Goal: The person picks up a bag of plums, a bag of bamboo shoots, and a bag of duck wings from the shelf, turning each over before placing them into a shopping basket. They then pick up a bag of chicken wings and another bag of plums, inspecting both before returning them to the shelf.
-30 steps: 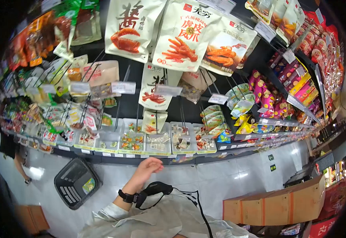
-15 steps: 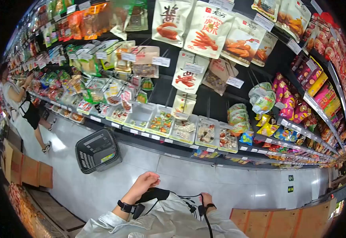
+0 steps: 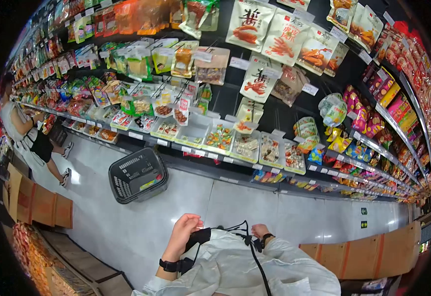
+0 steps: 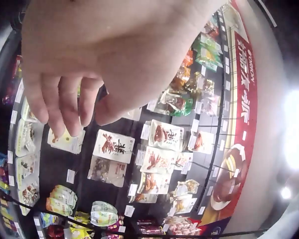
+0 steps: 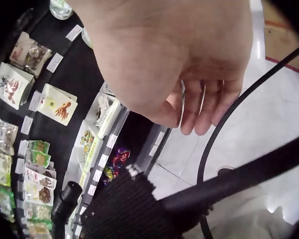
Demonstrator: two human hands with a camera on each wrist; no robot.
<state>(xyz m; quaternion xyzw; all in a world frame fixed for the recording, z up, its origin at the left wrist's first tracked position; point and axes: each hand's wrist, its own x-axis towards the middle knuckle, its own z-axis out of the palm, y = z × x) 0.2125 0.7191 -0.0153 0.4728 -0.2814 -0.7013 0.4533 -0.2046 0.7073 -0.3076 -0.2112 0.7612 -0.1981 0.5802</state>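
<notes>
In the head view the left hand (image 3: 186,231) hangs before the body at lower centre, fingers loosely bent and holding nothing. The right hand (image 3: 261,230) is low beside the torso, also with nothing in it. The left wrist view shows the left hand (image 4: 99,64) with relaxed, slightly curled fingers, shelf goods behind it. In the right wrist view the right hand (image 5: 179,64) has loosely curled fingers above the pale floor. A black basket (image 3: 139,176) stands on the floor, left of and beyond the left hand, touched by neither hand.
Shelves of snack packets (image 3: 245,25) and trays of small packs (image 3: 219,137) run across the aisle. Another person (image 3: 20,126) stands at the far left by the shelves. Cardboard boxes (image 3: 368,254) lie at lower right, more boxes (image 3: 42,204) at left.
The view has turned left, bringing the other person and more left shelving into sight. The right hand has come into view beside the torso. The left hand stays raised before the body.
</notes>
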